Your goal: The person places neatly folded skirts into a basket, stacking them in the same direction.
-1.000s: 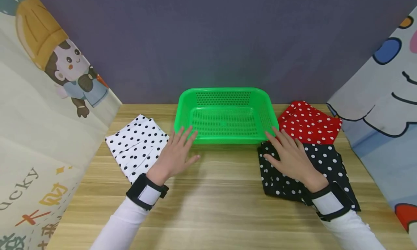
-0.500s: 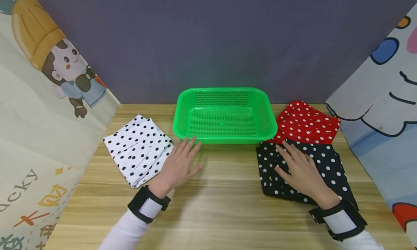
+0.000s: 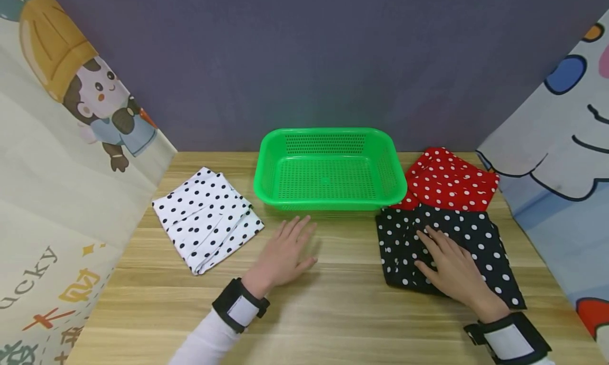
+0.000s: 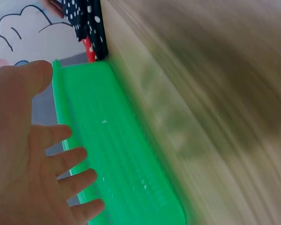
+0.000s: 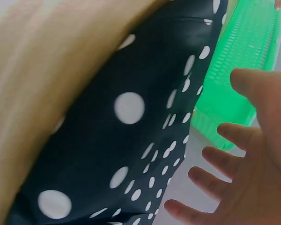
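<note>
Both hands have drawn back toward the person since a second ago: the left hand [image 3: 284, 251], which then lay with its fingertips at the front rim of the green basket [image 3: 330, 204], now rests flat on the bare wooden table [image 3: 333, 301] just in front of it, and the right hand [image 3: 452, 267] has slid down the black dotted cloth [image 3: 476, 233], away from the basket.

Seen from the head camera, the left hand's fingers are straight and slightly spread, holding nothing. The right hand lies palm down on the black cloth, fingers straight and fanned, covering part of the fabric. The black cloth sits to the right of the basket, its far edge overlapping the red dotted cloth [image 3: 449, 177] behind it, so the red cloth's near edge is hidden. A folded white dotted cloth [image 3: 205, 218] lies left of the basket, apart from the left hand. Both wrists wear black bands, and the right band is cut off at the lower edge.

The left wrist camera is badly blurred: the table is a smear and the basket's [image 4: 117, 154] holes cannot be made out. The left hand's [image 4: 23, 159] fingers show spread, clear of the basket. Scraps of black and red cloth peek in at the top.

The right wrist camera shows the black cloth [image 5: 131, 122] up close, with the right hand's [image 5: 253, 168] fingers spread above it; whether they touch the fabric cannot be told from here. The basket [image 5: 243, 61] is cut off at the upper right.
</note>
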A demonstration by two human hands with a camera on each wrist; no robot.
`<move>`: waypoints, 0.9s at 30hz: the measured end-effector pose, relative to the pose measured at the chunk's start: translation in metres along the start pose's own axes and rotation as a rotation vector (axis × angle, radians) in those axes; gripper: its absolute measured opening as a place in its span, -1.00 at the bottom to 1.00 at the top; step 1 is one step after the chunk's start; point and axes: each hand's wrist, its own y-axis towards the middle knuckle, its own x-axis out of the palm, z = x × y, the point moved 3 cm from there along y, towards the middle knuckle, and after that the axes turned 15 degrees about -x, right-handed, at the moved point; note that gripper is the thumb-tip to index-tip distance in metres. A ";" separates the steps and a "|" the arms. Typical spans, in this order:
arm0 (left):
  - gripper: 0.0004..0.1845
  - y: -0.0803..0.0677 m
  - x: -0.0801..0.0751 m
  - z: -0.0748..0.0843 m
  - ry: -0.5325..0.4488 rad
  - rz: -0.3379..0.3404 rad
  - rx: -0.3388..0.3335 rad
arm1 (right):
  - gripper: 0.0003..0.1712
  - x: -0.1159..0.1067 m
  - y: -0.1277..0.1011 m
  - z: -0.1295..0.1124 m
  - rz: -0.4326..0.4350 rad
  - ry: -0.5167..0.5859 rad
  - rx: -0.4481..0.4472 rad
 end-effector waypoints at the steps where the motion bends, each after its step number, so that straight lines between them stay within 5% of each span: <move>1: -0.22 0.001 0.002 0.003 -0.003 0.005 0.011 | -0.21 0.001 -0.002 0.001 -0.007 0.003 0.003; 9: -0.26 0.011 0.016 0.032 0.015 0.028 0.088 | -0.28 0.007 -0.010 0.001 -0.045 0.009 0.034; 27: -0.32 0.030 0.042 0.100 0.032 -0.057 0.229 | -0.42 0.022 -0.016 -0.010 -0.166 0.020 0.073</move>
